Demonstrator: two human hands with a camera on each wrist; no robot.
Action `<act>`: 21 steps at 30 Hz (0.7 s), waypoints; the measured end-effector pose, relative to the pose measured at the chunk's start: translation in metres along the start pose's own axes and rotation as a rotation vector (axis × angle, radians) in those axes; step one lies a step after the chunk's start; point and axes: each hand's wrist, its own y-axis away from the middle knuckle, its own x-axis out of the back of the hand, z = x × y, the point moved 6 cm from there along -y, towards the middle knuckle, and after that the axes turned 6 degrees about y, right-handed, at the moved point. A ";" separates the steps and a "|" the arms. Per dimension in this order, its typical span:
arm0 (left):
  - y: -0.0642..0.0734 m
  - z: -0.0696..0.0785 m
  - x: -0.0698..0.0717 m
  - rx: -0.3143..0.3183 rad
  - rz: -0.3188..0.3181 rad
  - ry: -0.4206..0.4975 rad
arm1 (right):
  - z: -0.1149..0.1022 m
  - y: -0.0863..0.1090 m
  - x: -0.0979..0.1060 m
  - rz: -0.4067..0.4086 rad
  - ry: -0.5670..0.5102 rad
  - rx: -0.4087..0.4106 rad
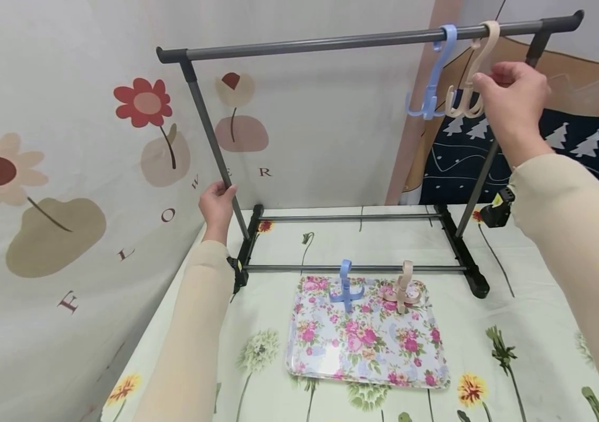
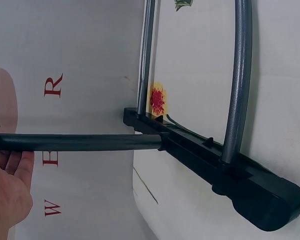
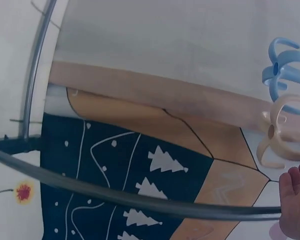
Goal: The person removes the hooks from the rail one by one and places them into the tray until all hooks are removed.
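Now | my right hand (image 1: 513, 99) pinches the beige hook (image 1: 470, 88) on the rail (image 1: 331, 42) | my left hand (image 1: 217, 205) grips the rack's post (image 1: 214, 140).

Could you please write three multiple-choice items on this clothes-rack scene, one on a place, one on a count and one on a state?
1. Where does the left hand rest?
A. on the floral tray
B. on the rack's left upright
C. on the top rail

2. How many hooks lie on the floral tray?
A. two
B. three
C. four

3. How does the beige hook on the rail stand?
A. it lies flat on the table
B. it hangs free with no hand near it
C. it hangs from the top rail with the right hand at it

Answers:
1. B: its fingers curl round the left upright, above the rack's foot.
2. A: one blue hook on the tray and one beige hook on the tray.
3. C: its top loops over the top rail, beside the blue hook on the rail, and the right hand is at its lower prongs.
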 end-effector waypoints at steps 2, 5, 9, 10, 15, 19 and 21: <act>0.000 0.000 0.000 0.004 0.000 0.003 | -0.004 0.000 -0.003 -0.001 0.000 0.004; 0.000 -0.001 -0.001 0.009 -0.002 0.003 | -0.008 -0.001 -0.006 0.004 -0.006 0.003; 0.001 0.000 -0.002 0.007 0.002 0.008 | -0.009 -0.001 -0.009 0.019 -0.019 -0.015; 0.001 0.000 -0.003 0.006 0.002 0.011 | -0.008 -0.002 -0.009 0.023 -0.019 -0.022; 0.002 0.001 -0.005 -0.013 -0.001 0.018 | -0.006 -0.003 -0.010 0.040 -0.028 -0.060; 0.003 0.001 -0.006 -0.017 -0.001 0.012 | -0.004 -0.004 -0.011 0.049 -0.022 -0.073; 0.004 0.000 -0.007 -0.012 -0.001 0.011 | -0.003 -0.005 -0.011 0.051 -0.017 -0.078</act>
